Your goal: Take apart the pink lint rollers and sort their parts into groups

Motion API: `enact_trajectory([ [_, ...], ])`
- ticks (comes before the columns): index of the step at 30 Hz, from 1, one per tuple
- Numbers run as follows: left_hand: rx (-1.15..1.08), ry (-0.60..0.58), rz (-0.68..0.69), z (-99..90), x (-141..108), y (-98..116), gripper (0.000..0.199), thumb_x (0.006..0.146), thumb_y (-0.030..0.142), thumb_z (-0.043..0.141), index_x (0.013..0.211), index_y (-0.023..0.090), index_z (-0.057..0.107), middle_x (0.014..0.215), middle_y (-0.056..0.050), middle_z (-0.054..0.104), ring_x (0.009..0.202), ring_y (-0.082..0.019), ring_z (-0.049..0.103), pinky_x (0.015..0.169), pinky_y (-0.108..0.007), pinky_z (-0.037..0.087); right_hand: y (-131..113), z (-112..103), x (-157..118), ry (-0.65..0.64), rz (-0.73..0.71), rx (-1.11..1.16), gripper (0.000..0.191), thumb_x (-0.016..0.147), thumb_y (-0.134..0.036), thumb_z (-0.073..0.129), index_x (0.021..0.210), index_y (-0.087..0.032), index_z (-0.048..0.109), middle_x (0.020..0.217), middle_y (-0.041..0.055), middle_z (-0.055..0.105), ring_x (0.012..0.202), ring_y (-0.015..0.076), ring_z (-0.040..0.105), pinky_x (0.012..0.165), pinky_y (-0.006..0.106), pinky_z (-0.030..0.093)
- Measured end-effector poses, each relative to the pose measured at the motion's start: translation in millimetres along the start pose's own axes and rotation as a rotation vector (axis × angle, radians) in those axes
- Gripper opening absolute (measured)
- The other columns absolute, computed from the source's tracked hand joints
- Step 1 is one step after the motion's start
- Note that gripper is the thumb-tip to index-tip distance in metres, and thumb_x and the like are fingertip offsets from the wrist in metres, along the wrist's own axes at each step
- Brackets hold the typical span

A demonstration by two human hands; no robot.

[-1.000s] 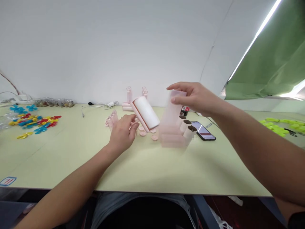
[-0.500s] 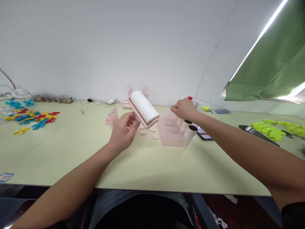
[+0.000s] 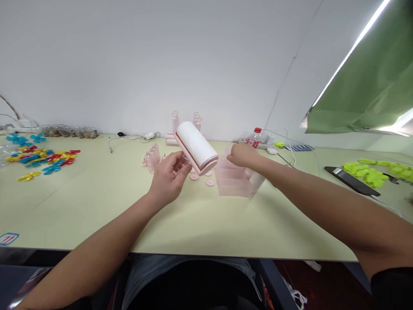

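Observation:
My left hand (image 3: 170, 176) is closed around the pink handle end of a lint roller (image 3: 197, 144), held tilted above the table. Its white roll rests against a pink cover, with a brown strip along the seam. Over to the right, my right hand (image 3: 242, 155) is curled above a row of translucent pink covers (image 3: 235, 187); what its fingers hold, if anything, is hidden. White rolls (image 3: 257, 180) beside the covers are partly behind my right forearm. Below the lint roller lie several pink discs (image 3: 209, 182). Pink handles (image 3: 152, 158) stand in a cluster left of my left hand.
Upright pink rollers (image 3: 175, 120) stand near the wall. A red-capped bottle (image 3: 254, 137) is behind my right hand. Coloured plastic pieces (image 3: 48, 159) lie far left. A black phone (image 3: 350, 180) and yellow-green pieces (image 3: 366, 173) lie right. Cables (image 3: 290, 155) run along the back.
My right hand has shifted slightly left and down, over the covers, and the bottle behind it shows more. My left hand still holds the lint roller in nearly the same place.

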State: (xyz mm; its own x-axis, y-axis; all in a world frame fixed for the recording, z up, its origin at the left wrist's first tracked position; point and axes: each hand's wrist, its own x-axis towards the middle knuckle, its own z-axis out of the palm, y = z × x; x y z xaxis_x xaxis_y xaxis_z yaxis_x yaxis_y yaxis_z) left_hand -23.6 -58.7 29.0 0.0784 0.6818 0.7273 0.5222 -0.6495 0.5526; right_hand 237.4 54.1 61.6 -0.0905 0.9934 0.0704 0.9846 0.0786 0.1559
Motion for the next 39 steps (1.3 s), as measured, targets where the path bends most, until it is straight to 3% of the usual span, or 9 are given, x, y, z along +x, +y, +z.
enact_trajectory([
  [9,-0.026,-0.041,0.045,-0.3,-3,-1,0.019,0.091,0.03,0.057,0.105,0.017,0.061,0.081,-0.001,0.064,0.068,-0.012,0.056,0.06,-0.025,0.044,2,-8,-2,-0.025,0.009,0.058,0.027,0.084,-0.035,0.054,0.077,-0.013,0.069,0.086,0.0174,0.07,0.085,0.0277,0.065,0.065,0.031,0.043],
  [13,0.001,-0.081,0.155,0.1,-4,-2,0.016,0.092,0.026,0.056,0.103,0.016,0.06,0.079,-0.001,0.063,0.068,-0.012,0.056,0.062,-0.025,0.045,1,-27,-16,0.164,0.02,0.157,0.031,0.088,-0.038,0.05,0.068,-0.017,0.062,0.073,0.0117,0.067,0.075,0.0252,0.061,0.061,0.032,0.039],
  [17,0.064,-0.09,0.17,2.7,-4,-6,0.016,0.09,0.026,0.058,0.102,0.017,0.061,0.079,-0.001,0.064,0.069,-0.013,0.057,0.063,-0.027,0.046,-7,-39,-41,0.307,-0.124,0.771,0.039,0.091,-0.049,0.048,0.074,-0.017,0.061,0.075,0.0078,0.066,0.068,0.0194,0.06,0.061,0.03,0.043],
  [21,0.158,-0.148,0.04,6.7,-4,-10,0.015,0.086,0.027,0.063,0.098,0.019,0.063,0.079,-0.001,0.064,0.069,-0.014,0.059,0.062,-0.028,0.045,-31,-25,-76,0.03,-0.403,1.31,0.053,0.089,-0.063,0.049,0.111,-0.017,0.061,0.089,0.0085,0.068,0.071,0.0191,0.063,0.061,0.03,0.05],
  [25,0.144,-0.293,0.013,5.8,-4,-11,0.025,0.086,0.03,0.063,0.108,0.02,0.058,0.092,-0.003,0.066,0.078,-0.017,0.061,0.067,-0.031,0.048,-57,8,-100,0.212,-0.43,1.227,0.055,0.083,-0.055,0.066,0.122,-0.018,0.058,0.105,0.0091,0.068,0.088,0.0231,0.064,0.068,0.031,0.051],
  [29,-0.01,-0.276,0.061,-8.4,8,-2,0.052,0.087,0.037,0.063,0.132,0.023,0.04,0.121,-0.009,0.058,0.099,-0.018,0.06,0.079,-0.033,0.053,-67,35,-107,0.43,-0.441,1.162,0.049,0.087,-0.049,0.063,0.126,-0.019,0.055,0.111,0.0099,0.067,0.093,0.0245,0.064,0.075,0.035,0.051],
  [31,-0.025,-0.352,0.153,-18.4,21,6,0.042,0.09,0.037,0.059,0.129,0.024,0.046,0.126,-0.01,0.055,0.105,-0.019,0.058,0.082,-0.032,0.052,-66,41,-108,0.454,-0.507,1.119,0.047,0.087,-0.046,0.064,0.125,-0.02,0.056,0.113,0.0102,0.068,0.095,0.0252,0.064,0.079,0.036,0.051],
  [34,-0.019,-0.585,0.261,-31.5,43,19,0.022,0.091,0.034,0.058,0.109,0.023,0.059,0.11,-0.007,0.061,0.097,-0.018,0.058,0.08,-0.031,0.051,-65,43,-112,0.454,-0.563,1.102,0.042,0.087,-0.044,0.064,0.122,-0.021,0.058,0.108,0.0091,0.069,0.09,0.0243,0.066,0.077,0.036,0.052],
  [39,-0.048,-0.866,0.221,-42.0,64,33,0.016,0.08,0.032,0.068,0.087,0.021,0.059,0.084,-0.002,0.06,0.075,-0.015,0.055,0.066,-0.027,0.048,-65,46,-116,0.499,-0.691,1.083,0.047,0.085,-0.047,0.064,0.124,-0.021,0.058,0.109,0.0108,0.071,0.089,0.0253,0.068,0.076,0.037,0.054],
])
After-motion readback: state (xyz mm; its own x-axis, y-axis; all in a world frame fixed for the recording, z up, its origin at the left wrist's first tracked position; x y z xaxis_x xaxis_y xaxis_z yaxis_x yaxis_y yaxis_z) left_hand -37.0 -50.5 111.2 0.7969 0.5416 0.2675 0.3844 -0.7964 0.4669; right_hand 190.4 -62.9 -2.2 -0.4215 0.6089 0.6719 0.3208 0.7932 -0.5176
